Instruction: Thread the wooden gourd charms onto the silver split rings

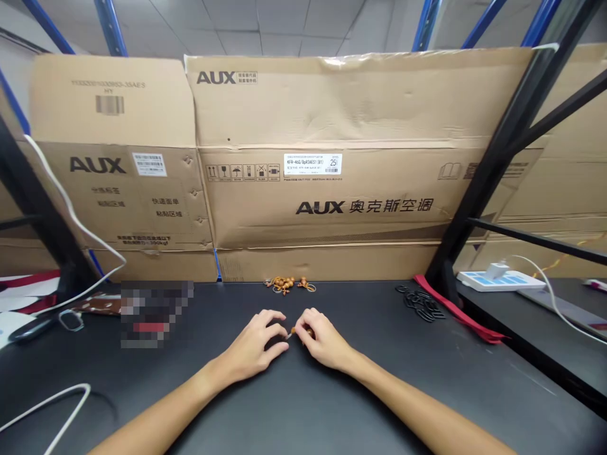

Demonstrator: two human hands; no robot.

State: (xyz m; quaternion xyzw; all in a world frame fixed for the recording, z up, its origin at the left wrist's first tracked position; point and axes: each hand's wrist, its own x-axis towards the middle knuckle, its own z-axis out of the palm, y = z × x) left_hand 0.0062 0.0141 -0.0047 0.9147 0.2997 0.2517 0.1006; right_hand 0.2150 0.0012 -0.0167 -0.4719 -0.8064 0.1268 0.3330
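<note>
Bead charm (310, 331) sits in the right hand (327, 341), low over the middle of the black table (294, 404), between the 2 hands. The right thumb and index finger are pinched on it, with the other fingers curled in, so most of it is hidden. A thin metal tip (289, 336) pokes out toward the left hand (258, 344). That hand is loosely curved, its thumb and index finger close to the tip; I cannot tell whether they grip it, brush it or stand just clear.

With so small a piece, the right hand looks best used as the steady side, pinching near the root of the metal so that nothing twists. The left thumb and index finger would do well to meet squarely on the tip, pads rather than nails, pressing lightly. Resting both wrists on the table should help. The likely slip is a rounded part rolling out of the pinch; working low keeps any drop short.

At the table's back edge, near the cardboard box (360, 208), lies a pile of beads (284, 284) in a similar colour. Farther right, black loops (420, 303) lie beside a red strap (474, 325).
</note>
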